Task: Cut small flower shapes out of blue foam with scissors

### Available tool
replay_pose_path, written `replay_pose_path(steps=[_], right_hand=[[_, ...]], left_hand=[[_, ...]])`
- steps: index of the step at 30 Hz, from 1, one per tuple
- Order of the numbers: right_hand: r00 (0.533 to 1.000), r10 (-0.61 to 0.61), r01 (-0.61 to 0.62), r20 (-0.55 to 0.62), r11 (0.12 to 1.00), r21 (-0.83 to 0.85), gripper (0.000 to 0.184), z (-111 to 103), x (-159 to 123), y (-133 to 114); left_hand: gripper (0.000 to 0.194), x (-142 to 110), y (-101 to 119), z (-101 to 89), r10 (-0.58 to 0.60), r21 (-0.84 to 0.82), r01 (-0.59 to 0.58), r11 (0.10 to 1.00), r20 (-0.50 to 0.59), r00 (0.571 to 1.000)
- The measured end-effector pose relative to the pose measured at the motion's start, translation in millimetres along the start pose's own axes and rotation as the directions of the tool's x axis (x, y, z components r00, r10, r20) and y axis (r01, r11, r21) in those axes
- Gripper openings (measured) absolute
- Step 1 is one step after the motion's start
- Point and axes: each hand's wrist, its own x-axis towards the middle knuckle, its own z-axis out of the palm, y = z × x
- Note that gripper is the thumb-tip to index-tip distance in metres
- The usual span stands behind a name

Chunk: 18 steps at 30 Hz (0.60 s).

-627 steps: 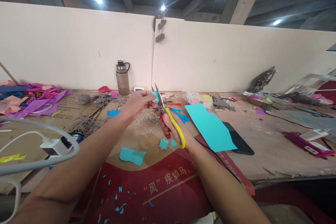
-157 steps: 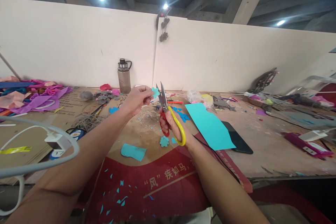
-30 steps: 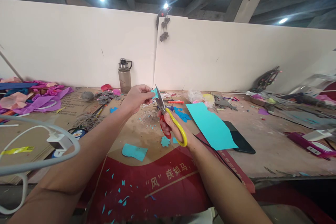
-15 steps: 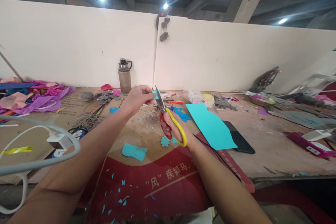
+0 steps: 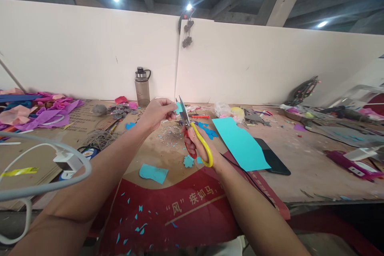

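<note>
Pinching turquoise paper, left fingers closed, piece jutting past tips; right fingers curled round scissors.

I see a white partition along the far side of the counter, with a grey bottle upright before it, left of centre. Dark ornaments hang at its top edge. Far left, I make out a heap of purple, pink and blue scraps; nearer me, a tangle of wire. On the right I have a magenta power strip with a white adapter.
</note>
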Motion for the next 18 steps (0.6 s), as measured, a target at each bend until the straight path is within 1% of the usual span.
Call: replay_pose_path(steps=[5, 10, 18], right_hand=[[1.0, -0.001, 0.001, -0.002, 1.0, 0.009, 0.069, 0.6, -0.6, -1.8], [1.0, -0.006, 0.007, -0.018, 0.999, 0.033, 0.069, 1.4, -0.9, -1.5], [0.999, -0.019, 0.021, -0.031, 0.998, 0.052, 0.069, 1.7, -0.2, 0.3]], left_hand=[[0.02, -0.5, 1.7, 0.7, -0.008, -0.015, 0.008, 1.0, 0.006, 1.0], [0.024, -0.8, -0.1, 0.6, -0.005, -0.036, 0.006, 0.999, 0.028, 1.0], [0.023, -3.6, -0.3, 3.2, -0.016, -0.053, 0.018, 0.998, 0.042, 0.999]])
